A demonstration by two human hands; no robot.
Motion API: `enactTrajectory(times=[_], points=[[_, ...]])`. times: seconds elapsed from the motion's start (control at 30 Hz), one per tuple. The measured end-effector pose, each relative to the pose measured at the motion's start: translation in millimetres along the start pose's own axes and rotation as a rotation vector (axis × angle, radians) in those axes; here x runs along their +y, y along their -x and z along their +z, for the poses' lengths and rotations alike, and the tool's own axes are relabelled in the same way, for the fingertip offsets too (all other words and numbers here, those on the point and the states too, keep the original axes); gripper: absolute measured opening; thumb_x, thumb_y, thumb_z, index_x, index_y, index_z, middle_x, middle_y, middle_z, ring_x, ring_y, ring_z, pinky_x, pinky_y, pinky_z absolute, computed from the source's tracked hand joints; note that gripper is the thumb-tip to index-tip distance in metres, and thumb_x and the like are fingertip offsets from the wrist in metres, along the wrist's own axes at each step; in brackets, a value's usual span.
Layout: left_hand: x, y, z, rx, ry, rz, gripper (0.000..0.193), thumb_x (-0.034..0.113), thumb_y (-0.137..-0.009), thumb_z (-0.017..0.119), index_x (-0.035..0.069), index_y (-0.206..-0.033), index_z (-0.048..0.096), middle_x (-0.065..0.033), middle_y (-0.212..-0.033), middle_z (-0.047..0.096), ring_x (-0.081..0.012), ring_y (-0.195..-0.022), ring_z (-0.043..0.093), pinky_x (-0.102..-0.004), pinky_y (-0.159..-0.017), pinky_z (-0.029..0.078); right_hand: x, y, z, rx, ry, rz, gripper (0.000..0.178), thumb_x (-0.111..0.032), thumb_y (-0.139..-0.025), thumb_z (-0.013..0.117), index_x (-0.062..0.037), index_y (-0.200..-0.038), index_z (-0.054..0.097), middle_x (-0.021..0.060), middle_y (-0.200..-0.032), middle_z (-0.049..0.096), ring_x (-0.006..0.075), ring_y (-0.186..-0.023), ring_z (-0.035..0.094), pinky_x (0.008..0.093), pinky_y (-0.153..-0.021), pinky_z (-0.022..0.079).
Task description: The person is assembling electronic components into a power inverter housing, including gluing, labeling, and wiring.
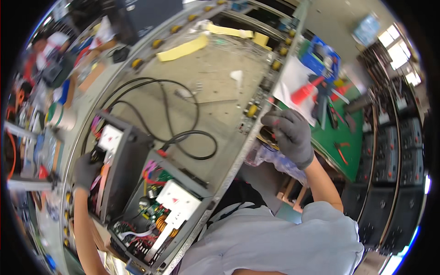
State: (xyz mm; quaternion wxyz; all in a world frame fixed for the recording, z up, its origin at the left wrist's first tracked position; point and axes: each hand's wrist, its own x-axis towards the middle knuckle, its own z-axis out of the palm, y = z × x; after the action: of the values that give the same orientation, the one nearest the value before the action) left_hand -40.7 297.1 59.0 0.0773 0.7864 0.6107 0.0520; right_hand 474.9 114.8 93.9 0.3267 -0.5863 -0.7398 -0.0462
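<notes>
Two open dark-grey metal housings stand side by side at the lower left. In the nearer housing (201, 201) sit a green circuit board (153, 211), a copper coil (166, 224), coloured wires and a white cover plate (176, 201). My left hand (87, 172), in a grey glove, reaches to the outer side of the farther housing (123, 169), beside a dark part; its fingers are smeared and partly hidden. My right hand (295, 137), gloved too, is raised over the conveyor's right rail with fingers curled together. A thin pale strip shows near its fingertips; what they grip is unclear.
Black cables (197, 103) loop across the conveyor bed (220, 123), with yellow strips (183, 48) at its far end. Rollers line the metal rail (247, 142). Right of it, a green mat (332, 149) bears pliers (341, 151), a red cone-shaped piece (305, 91) and a blue bin (321, 55).
</notes>
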Motion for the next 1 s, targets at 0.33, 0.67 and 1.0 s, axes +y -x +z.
enactTrajectory(times=[0.33, 0.67, 1.0], points=[[14.1, 4.3, -12.3, -0.060, 0.287, -0.218, 0.015, 0.014, -0.076, 0.065, 0.001, -0.069, 0.061, -0.0072, -0.058, 0.055, -0.0139, -0.053, 0.051, -0.0317, -0.050, 0.039, 168.9, 159.2, -53.3, 0.629, 0.118, 0.861, 0.023, -0.004, -0.085, 0.054, -0.0004, -0.106, 0.063, 0.0119, -0.099, 0.067, 0.0184, -0.089, 0.063, 0.0293, -0.080, 0.048], [51.0, 13.4, -3.8, 0.029, 0.147, -0.414, 0.028, 0.031, -0.071, 0.065, 0.008, -0.085, 0.069, -0.0182, -0.088, 0.066, -0.0340, -0.084, 0.063, -0.0403, -0.075, 0.048, 319.0, 128.1, -50.2, 0.272, -0.675, 1.009, 0.038, -0.030, -0.086, 0.063, -0.0063, -0.115, 0.057, -0.0072, -0.077, 0.051, 0.0034, -0.067, 0.047, 0.0202, -0.057, 0.037], [36.2, 22.1, 6.2, -0.008, 0.103, -0.237, 0.019, 0.021, -0.076, 0.060, 0.013, -0.088, 0.072, -0.0121, -0.086, 0.066, -0.0304, -0.082, 0.062, -0.0390, -0.074, 0.048, 248.8, 87.0, -88.0, 0.546, -0.414, 1.201, 0.032, -0.031, -0.086, 0.059, -0.0023, -0.099, 0.066, 0.0008, -0.081, 0.058, 0.0093, -0.067, 0.051, 0.0256, -0.061, 0.044]])
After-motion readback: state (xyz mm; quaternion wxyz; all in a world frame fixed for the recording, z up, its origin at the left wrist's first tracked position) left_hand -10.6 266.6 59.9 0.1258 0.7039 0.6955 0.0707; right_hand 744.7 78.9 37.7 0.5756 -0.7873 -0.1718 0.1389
